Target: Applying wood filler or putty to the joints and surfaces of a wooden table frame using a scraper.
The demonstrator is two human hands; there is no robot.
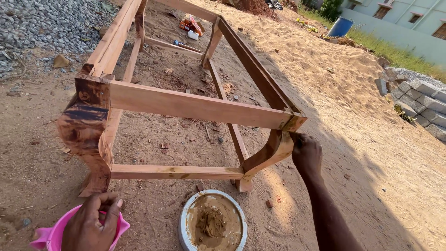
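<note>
A long wooden frame [195, 106] fills the ground here, standing on sandy earth, its rails running away from the camera toward the far end, four shaped legs at the corners. The near left leg [86, 128] is dark and wet-looking, stained a deep brown, while the near right leg [269, 155] is pale, curved, and catching the sun. Off to the right lies a broad sweep of sand [325, 69], with grey concrete blocks [418, 100] stacked at its edge and a blue drum [340, 27] up by the wall beyond. On the left, a heap of grey gravel [51, 23]. Down in front, between the two near legs, sits a round metal bowl [213, 222] holding thick brown paste. Now the hands, well apart: the right hand [306, 155] is pressed up against the top of the near right leg, just under the corner joint, fingers curled shut around something small and dark that I can't make out. The left hand [90, 223] is low at the bottom edge, fingers clasped over the rim of a pink plastic mug [53, 234], gripping it. Tiny in the distance, some litter [191, 27] lies inside the frame's far end.
</note>
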